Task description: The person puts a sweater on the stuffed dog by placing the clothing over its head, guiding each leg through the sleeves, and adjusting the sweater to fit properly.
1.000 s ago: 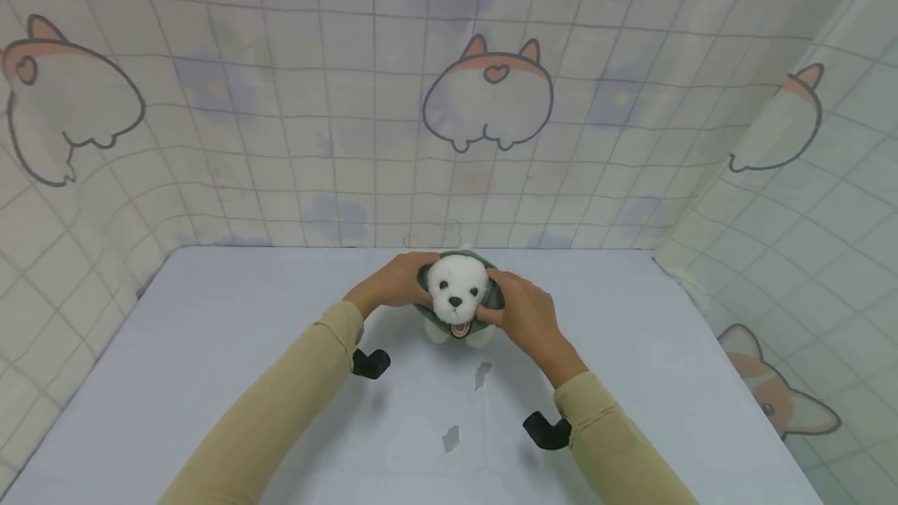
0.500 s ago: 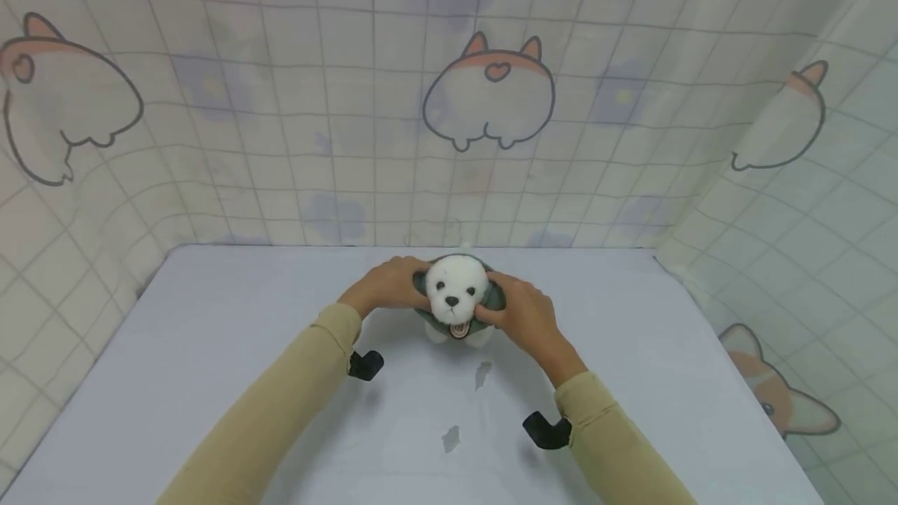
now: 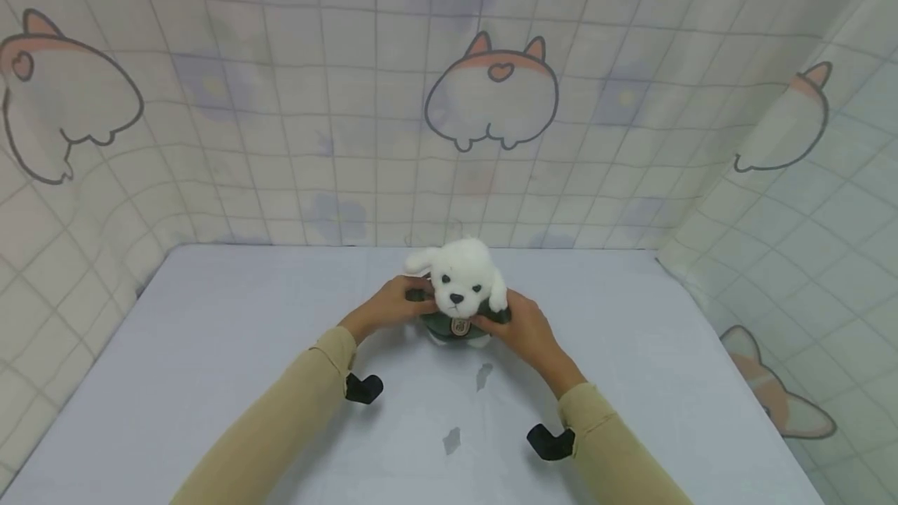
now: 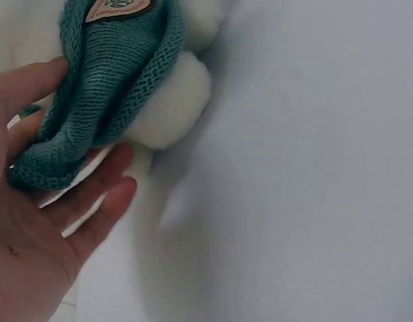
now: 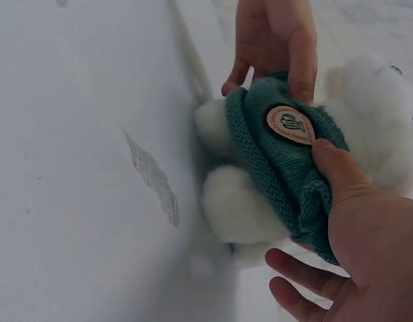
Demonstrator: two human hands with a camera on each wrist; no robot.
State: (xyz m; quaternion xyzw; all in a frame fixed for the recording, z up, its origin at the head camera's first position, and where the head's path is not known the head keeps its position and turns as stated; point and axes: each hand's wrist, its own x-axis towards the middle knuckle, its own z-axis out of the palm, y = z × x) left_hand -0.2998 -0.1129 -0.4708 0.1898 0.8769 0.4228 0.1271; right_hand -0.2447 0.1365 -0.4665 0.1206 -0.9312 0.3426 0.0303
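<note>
A white plush dog [image 3: 463, 275] stands near the back of the table, facing me. Its head and ears rise out of a green knitted sweater [image 3: 443, 325] with a round badge [image 5: 288, 125] on the front. My left hand [image 3: 387, 307] pinches the sweater's side between thumb and index finger; in the left wrist view the other fingers of that hand [image 4: 39, 228] spread apart. On the opposite side my right hand [image 3: 528, 330] holds the knit, its thumb lying beside the badge in the right wrist view. White paws [image 4: 176, 100] show below the hem.
A white cloth covers the table [image 3: 231, 333]; two grey patches [image 3: 452, 440] mark it in front of the dog. Behind and at the sides hangs a checked curtain [image 3: 295, 123] with cartoon corgis. Black wrist-camera pieces [image 3: 550, 442] stick out by both sleeves.
The sweater's neck has gone down from around the dog's face to below its head, and its white ears have come out. Both hands have moved slightly lower with the knit.
</note>
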